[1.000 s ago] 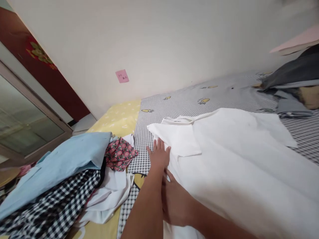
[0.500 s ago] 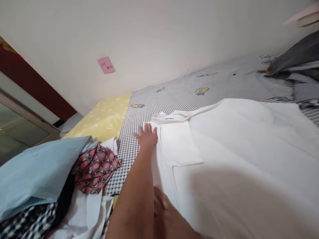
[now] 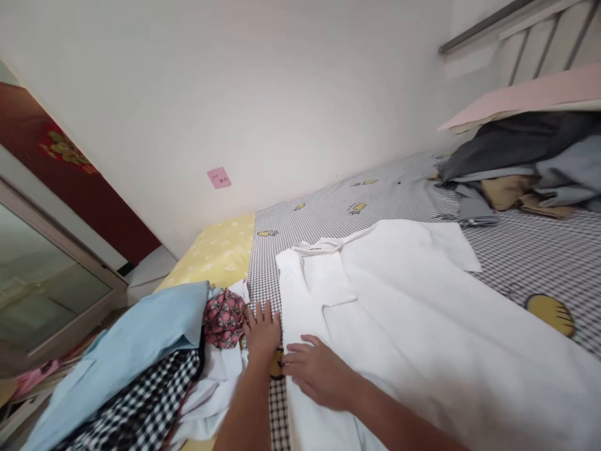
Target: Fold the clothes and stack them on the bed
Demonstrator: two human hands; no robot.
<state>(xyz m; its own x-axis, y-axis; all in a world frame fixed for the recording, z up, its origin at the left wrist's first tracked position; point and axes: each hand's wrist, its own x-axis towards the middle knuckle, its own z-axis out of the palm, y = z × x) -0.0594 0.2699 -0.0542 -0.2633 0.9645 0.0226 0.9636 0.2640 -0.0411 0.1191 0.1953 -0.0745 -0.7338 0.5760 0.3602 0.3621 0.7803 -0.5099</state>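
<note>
A white shirt (image 3: 399,313) lies spread flat on a black-and-white checked sheet (image 3: 516,250), its collar toward the wall and one sleeve folded in over the body. My left hand (image 3: 263,332) rests flat with fingers stretched out at the shirt's left edge, partly on the sheet. My right hand (image 3: 317,373) lies just to its right, palm down on the shirt's lower left part, fingers extended and a little apart. Neither hand holds anything.
A heap of clothes sits at the left: a light blue garment (image 3: 136,338), a black-and-white gingham piece (image 3: 136,401), a red floral cloth (image 3: 223,316), white fabric (image 3: 213,394). Dark and grey clothes (image 3: 521,150) pile at the far right. A yellow sheet (image 3: 216,254) and the wall lie beyond.
My left hand has slid back from near the collar down the shirt's left edge toward me. My right hand has come into full view, flat on the shirt. The view pulled back.
</note>
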